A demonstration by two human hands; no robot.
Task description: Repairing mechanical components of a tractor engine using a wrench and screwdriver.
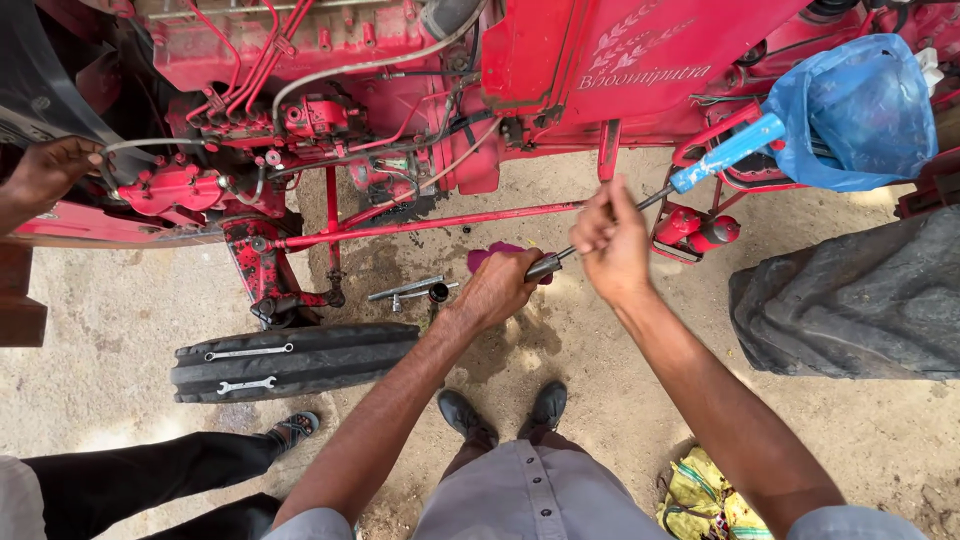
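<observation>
I stand beside a red tractor (560, 60) and look down at the ground. My left hand (497, 287) is closed on the lower metal end of a long tool, with a pink cloth (487, 256) just behind it. My right hand (610, 240) grips the thin shaft of the same tool higher up. The tool's blue handle (725, 153) points up to the right toward the tractor body. A red steering rod (430, 222) runs across behind my hands.
Another person's hand (45, 172) rests on the engine at far left, their legs (150, 475) below. Two spanners (247, 367) lie on the front tyre (295, 358). Sockets and a bar (412, 291) lie on the ground. Rear tyre (850, 300) right, blue plastic bag (860, 110), yellow cloth (705, 495).
</observation>
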